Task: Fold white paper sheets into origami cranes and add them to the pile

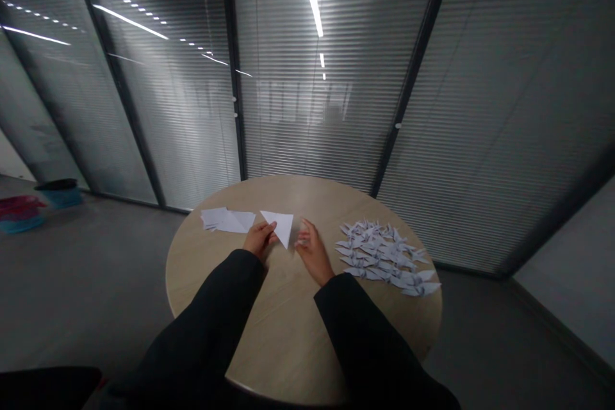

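My left hand (260,237) pinches the left edge of a white paper folded into a triangle (280,225), holding it just above the round wooden table (288,327). Just right of the triangle's lower tip hovers my right hand (312,251), fingers loosely spread and holding nothing. Both arms wear dark sleeves. A small stack of flat white paper sheets (225,220) lies to the left of my left hand. To the right of my right hand spreads a group of several folded paper cranes (384,256).
Glass walls with closed blinds (336,77) stand close behind the table. Grey floor surrounds it. Blue and pink bins (29,208) sit on the floor at the far left.
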Demonstrator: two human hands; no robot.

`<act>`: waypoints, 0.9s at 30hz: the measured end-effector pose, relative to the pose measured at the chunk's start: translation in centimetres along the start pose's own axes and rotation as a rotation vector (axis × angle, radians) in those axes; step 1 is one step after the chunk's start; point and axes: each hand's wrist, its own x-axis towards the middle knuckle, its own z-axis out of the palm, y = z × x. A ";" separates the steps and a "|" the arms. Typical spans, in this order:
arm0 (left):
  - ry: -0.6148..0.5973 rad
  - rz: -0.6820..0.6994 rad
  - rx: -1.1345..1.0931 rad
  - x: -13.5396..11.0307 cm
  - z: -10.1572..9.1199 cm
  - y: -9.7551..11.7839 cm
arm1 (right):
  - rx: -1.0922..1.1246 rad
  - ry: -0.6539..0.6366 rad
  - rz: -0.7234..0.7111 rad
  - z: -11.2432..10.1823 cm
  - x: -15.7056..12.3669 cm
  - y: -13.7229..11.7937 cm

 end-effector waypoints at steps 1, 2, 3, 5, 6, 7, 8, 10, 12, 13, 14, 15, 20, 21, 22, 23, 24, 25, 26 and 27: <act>-0.008 -0.017 -0.007 0.0 0.0 -0.1 | -0.032 0.007 -0.053 -0.2 0.0 -0.1; -0.022 -0.037 -0.016 0.0 0.0 -0.3 | -0.065 0.006 -0.103 -0.3 0.0 -0.1; -0.038 -0.057 -0.023 0.0 0.0 -0.4 | -0.101 0.004 -0.147 -0.5 0.0 -0.2; -0.070 -0.083 -0.014 0.0 -0.1 -0.7 | -0.165 -0.002 -0.207 -0.6 0.0 -0.2; -0.085 -0.089 -0.004 0.0 -0.1 -0.8 | -0.190 -0.006 -0.222 -0.6 0.0 -0.2; -0.098 -0.090 0.008 -0.1 -0.2 -1.0 | -0.210 -0.013 -0.234 -0.6 0.0 -0.2; -0.112 -0.088 0.024 -0.1 -0.2 -1.1 | -0.224 -0.020 -0.242 -0.6 0.0 -0.2; -0.149 -0.088 0.058 -0.2 -0.3 -1.2 | -0.237 -0.027 -0.249 -0.5 0.0 -0.1; -0.184 -0.102 0.088 -0.3 -0.2 -1.2 | -0.231 -0.019 -0.244 -0.4 0.1 0.0; -0.199 -0.112 0.104 -0.3 -0.1 -1.2 | -0.224 -0.012 -0.235 -0.4 0.1 0.0; -0.213 -0.125 0.120 -0.4 -0.1 -1.3 | -0.216 -0.006 -0.222 -0.4 0.1 0.1; -0.226 -0.140 0.138 -0.4 0.1 -1.3 | -0.208 0.001 -0.206 -0.4 0.2 0.1; -0.368 -0.200 0.227 -1.0 0.6 -1.4 | -0.152 0.059 -0.102 -0.6 0.4 0.5; -0.400 -0.209 0.241 -1.1 0.7 -1.4 | -0.134 0.065 -0.086 -0.6 0.4 0.6; -0.425 -0.216 0.252 -1.2 0.7 -1.4 | -0.115 0.066 -0.070 -0.5 0.5 0.6; -0.443 -0.222 0.263 -1.3 0.8 -1.4 | -0.097 0.061 -0.050 -0.5 0.5 0.7; -0.457 -0.225 0.270 -1.4 0.9 -1.3 | -0.078 0.053 -0.025 -0.5 0.5 0.8; -0.467 -0.224 0.273 -1.4 0.9 -1.3 | -0.056 0.047 0.008 -0.5 0.5 0.9; -0.475 -0.219 0.272 -1.4 1.0 -1.3 | -0.032 0.042 0.046 -0.5 0.6 1.0; -0.485 -0.211 0.266 -1.5 1.0 -1.2 | -0.004 0.039 0.085 -0.5 0.6 1.1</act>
